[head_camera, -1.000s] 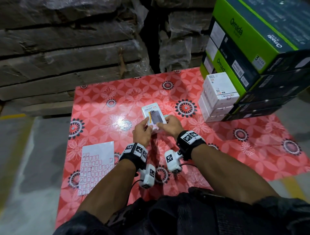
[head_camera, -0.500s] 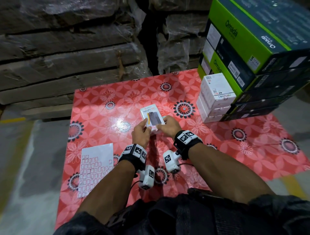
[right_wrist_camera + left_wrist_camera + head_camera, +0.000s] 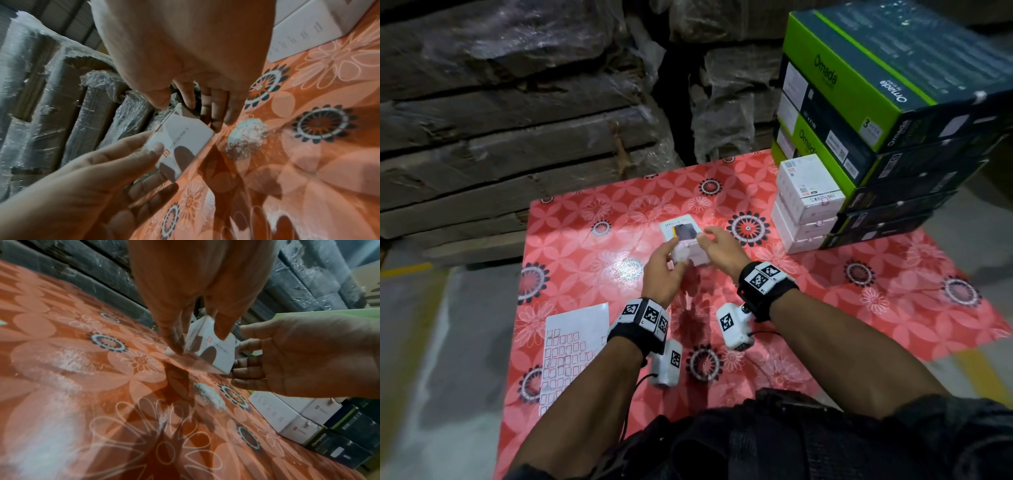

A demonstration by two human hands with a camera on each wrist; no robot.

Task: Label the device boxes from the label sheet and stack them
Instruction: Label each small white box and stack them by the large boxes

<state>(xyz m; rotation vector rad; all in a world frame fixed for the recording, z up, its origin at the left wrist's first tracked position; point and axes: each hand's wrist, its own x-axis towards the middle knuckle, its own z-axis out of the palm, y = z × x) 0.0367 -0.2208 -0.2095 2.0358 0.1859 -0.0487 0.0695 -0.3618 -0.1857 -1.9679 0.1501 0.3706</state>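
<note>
While the left hand [image 3: 664, 270] pinches the small white box's [image 3: 690, 251] near corner to steady it on the tabletop [image 3: 585, 240], the right hand's [image 3: 719, 245] fingers hover spread just beside it, probably about to carry it to the stack [image 3: 808, 205].

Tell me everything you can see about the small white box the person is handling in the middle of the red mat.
The small white cardboard box is rectangular, with a dark product picture and blurred lettering on its upper face and a small orange logo on its near end. It is tipped up, one bottom edge on the glossy red floral mat. The left hand holds its near left corner; the right hand touches its right side with relaxed fingers.
</note>
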